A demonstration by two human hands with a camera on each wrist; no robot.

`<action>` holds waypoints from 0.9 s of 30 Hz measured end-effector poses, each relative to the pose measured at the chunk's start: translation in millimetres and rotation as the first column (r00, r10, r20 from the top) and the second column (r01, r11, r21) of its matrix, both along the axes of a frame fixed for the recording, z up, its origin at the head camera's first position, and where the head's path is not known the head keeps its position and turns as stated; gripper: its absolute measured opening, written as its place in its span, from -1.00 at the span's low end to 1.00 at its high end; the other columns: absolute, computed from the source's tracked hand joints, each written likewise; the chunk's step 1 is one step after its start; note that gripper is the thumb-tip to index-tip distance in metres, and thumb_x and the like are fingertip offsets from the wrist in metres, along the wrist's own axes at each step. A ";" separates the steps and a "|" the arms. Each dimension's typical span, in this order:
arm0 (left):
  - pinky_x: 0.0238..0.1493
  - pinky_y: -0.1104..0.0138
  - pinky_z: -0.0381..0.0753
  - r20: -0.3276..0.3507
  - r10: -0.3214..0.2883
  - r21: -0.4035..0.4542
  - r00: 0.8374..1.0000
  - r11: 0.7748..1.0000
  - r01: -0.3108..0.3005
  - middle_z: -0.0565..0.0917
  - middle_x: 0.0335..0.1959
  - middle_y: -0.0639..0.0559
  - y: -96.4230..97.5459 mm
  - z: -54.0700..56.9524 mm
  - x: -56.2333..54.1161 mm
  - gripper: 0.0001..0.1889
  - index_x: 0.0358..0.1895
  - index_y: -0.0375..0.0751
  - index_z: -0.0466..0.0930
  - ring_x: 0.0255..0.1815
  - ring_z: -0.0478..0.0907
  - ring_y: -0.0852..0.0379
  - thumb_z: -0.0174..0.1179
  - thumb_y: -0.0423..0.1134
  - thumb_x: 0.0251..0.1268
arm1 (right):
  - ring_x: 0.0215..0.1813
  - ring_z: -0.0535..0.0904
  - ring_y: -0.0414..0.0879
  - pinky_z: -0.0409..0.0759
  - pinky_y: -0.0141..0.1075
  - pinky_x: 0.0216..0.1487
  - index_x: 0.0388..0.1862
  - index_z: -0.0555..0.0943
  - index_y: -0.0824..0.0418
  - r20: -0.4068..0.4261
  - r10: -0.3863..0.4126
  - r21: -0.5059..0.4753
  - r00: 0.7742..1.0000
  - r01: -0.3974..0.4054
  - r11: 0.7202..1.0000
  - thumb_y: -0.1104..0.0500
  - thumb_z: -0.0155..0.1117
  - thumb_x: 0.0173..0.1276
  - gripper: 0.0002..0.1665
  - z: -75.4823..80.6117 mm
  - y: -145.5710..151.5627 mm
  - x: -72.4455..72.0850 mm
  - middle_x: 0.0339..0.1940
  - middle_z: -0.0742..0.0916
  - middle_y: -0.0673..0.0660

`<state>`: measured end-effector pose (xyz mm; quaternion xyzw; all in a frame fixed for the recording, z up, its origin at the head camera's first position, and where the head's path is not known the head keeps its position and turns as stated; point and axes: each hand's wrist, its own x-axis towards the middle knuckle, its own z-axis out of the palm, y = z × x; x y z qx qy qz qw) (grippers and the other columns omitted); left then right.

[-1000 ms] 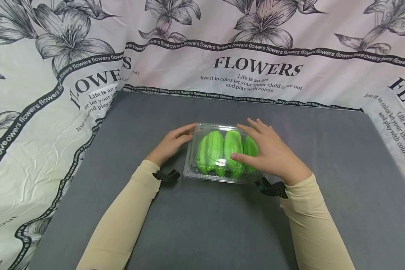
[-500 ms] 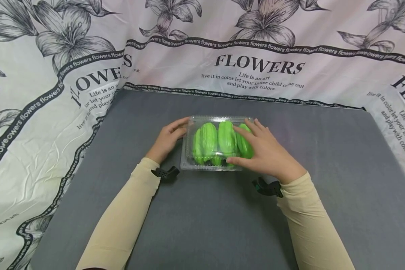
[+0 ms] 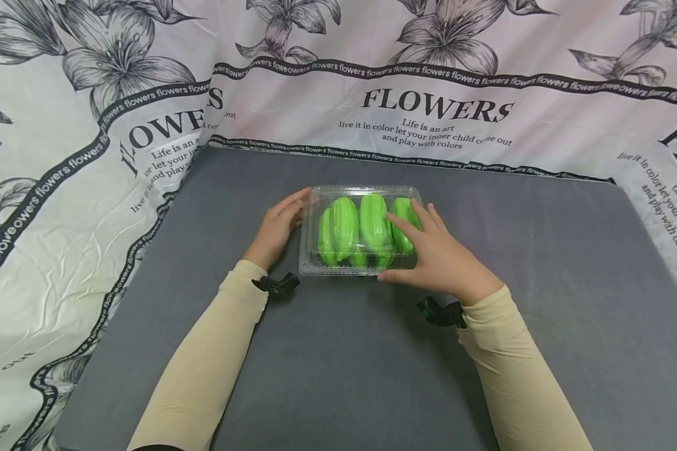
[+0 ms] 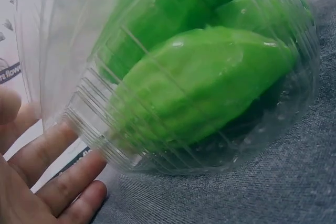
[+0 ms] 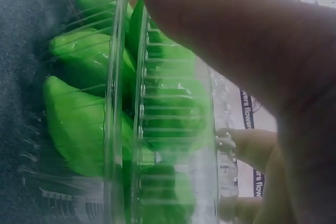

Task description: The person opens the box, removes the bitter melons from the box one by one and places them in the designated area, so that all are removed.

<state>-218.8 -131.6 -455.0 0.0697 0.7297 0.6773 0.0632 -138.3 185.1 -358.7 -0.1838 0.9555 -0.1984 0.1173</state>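
Observation:
A clear plastic clamshell box lies on the grey table, its lid down over the base. Inside are several green, ridged, elongated fruits whose exact kind I cannot tell. My left hand is at the box's left side, straight fingers reaching to the far left corner. In the left wrist view those fingers touch the clear wall. My right hand spreads over the right end, fingertips on the lid, thumb by the front edge. From the right wrist, the thumb lies against the rim.
The grey tabletop surrounds the box on all sides. A white cloth printed with flowers and lettering hangs along the back and sides. Black straps sit at both wrists, over beige sleeves.
The box has slid away from me and a little to the left, both hands travelling with it. My right thumb has come down from above the lid to its front edge.

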 end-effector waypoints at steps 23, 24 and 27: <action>0.59 0.16 0.36 -0.028 -0.045 0.005 0.999 0.999 0.045 0.54 0.49 0.00 -5.9 -2.8 -0.6 -0.44 0.65 0.06 0.29 0.56 0.39 0.10 0.09 -0.13 0.69 | 0.71 -0.09 0.45 0.24 0.47 0.50 0.78 0.05 -0.10 -0.095 -0.007 0.022 0.995 0.009 1.000 -0.39 0.54 0.21 0.32 -13.1 -11.5 0.1 0.77 -0.12 0.33; 0.58 0.15 0.37 -0.031 -0.041 0.010 0.999 0.999 0.042 0.54 0.49 -0.01 -6.1 -2.7 -0.6 -0.44 0.65 0.04 0.29 0.56 0.39 0.09 0.09 -0.14 0.69 | 0.70 -0.07 0.46 0.23 0.48 0.50 0.78 0.06 -0.09 -0.102 -0.010 0.021 0.995 0.013 1.000 -0.39 0.54 0.21 0.32 -13.5 -12.2 -0.2 0.77 -0.10 0.33; 0.57 0.15 0.39 -0.040 -0.035 0.023 0.999 0.999 0.036 0.54 0.49 -0.03 -6.8 -2.7 -0.5 -0.45 0.64 0.01 0.30 0.55 0.41 0.07 0.09 -0.15 0.69 | 0.70 -0.03 0.45 0.14 0.46 0.55 0.77 0.08 -0.08 -0.120 -0.020 0.021 0.993 0.022 1.000 -0.39 0.55 0.19 0.32 -14.5 -14.9 -0.9 0.76 -0.05 0.34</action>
